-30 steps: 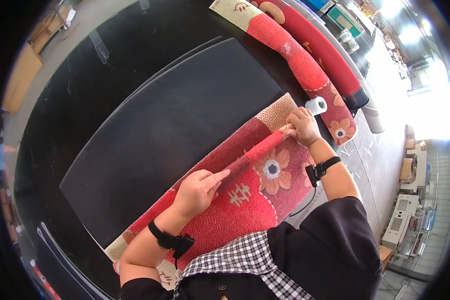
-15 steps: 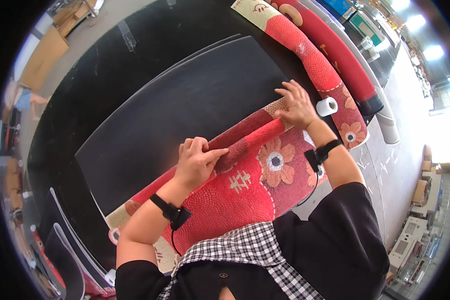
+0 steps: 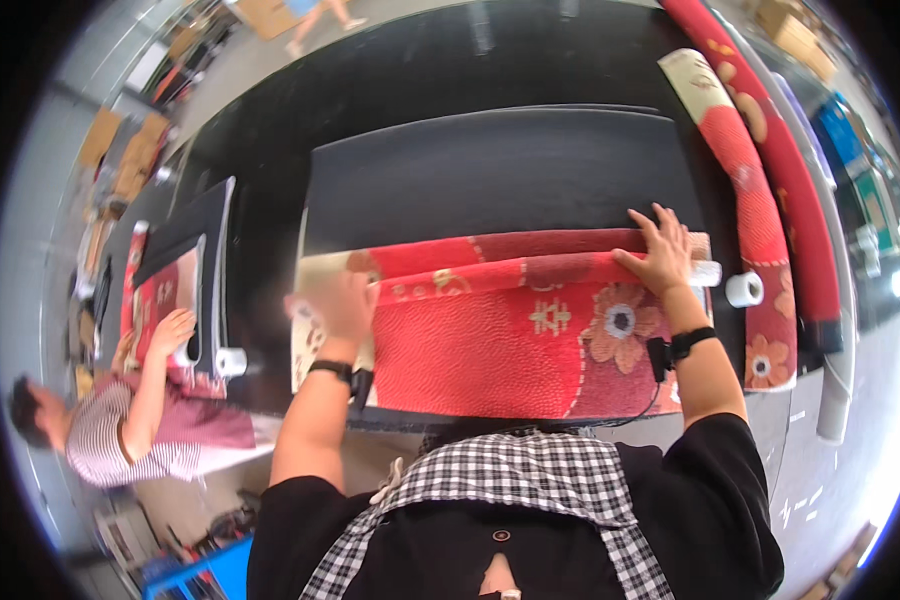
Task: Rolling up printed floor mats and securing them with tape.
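A red patterned floor mat with flowers lies in front of me, cream at its left end. Across its far part runs a rolled or folded ridge. My right hand rests on the ridge's right end, fingers spread. By the left end, over the cream part, my left hand is smeared by motion; its fingers cannot be made out. A small white roll sits at the ridge's right end beside my right hand. Beyond the mat lies a large dark sheet.
A second white roll stands to the right, near a long rolled red and cream mat. Farther right is another red roll. At left, a co-worker handles a red mat near a white roll.
My view has turned, so the mat now lies nearly level. My left hand has moved from the ridge's middle to its left end. My right hand stays at the right end.
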{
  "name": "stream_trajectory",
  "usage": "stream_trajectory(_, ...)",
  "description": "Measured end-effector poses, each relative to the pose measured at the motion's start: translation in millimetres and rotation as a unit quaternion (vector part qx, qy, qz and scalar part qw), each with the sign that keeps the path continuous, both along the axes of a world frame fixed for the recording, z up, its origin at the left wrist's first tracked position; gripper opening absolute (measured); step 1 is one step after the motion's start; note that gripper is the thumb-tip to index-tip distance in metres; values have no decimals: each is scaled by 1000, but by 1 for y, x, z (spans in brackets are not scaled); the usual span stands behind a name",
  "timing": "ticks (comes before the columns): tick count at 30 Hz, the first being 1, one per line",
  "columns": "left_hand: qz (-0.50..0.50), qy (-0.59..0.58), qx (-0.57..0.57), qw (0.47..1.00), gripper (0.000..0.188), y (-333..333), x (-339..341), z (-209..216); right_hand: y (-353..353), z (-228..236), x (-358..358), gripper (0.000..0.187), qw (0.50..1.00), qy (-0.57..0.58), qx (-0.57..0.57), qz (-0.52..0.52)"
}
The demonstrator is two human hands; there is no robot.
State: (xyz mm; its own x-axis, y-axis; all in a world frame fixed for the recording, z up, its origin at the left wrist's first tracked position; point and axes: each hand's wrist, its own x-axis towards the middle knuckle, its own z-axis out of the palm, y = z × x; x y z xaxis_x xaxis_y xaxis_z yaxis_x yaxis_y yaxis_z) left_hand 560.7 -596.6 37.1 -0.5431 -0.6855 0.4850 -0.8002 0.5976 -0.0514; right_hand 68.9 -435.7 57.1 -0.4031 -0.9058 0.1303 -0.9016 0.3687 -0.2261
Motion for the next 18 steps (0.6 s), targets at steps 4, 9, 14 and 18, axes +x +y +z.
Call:
stream_trajectory(4, 123, -1, 255, 959, 26, -13, -4, 12, -6, -5, 8, 74, 1000, -7, 7, 3)
stream_trajectory(9, -72, 191, -8, 979, 32, -33, -22, 24, 7, -8, 11, 55, 996, 22, -81, 1)
stream_trajectory(14, -37, 113, 141, 983, 32, -45, -12, 0, 2, -28, -1, 32, 990, -64, -117, 41)
stream_trajectory(18, -8, 55, 68, 996, 20, -20, -6, 0, 10, -15, 24, 29, 984, 20, -168, 48)
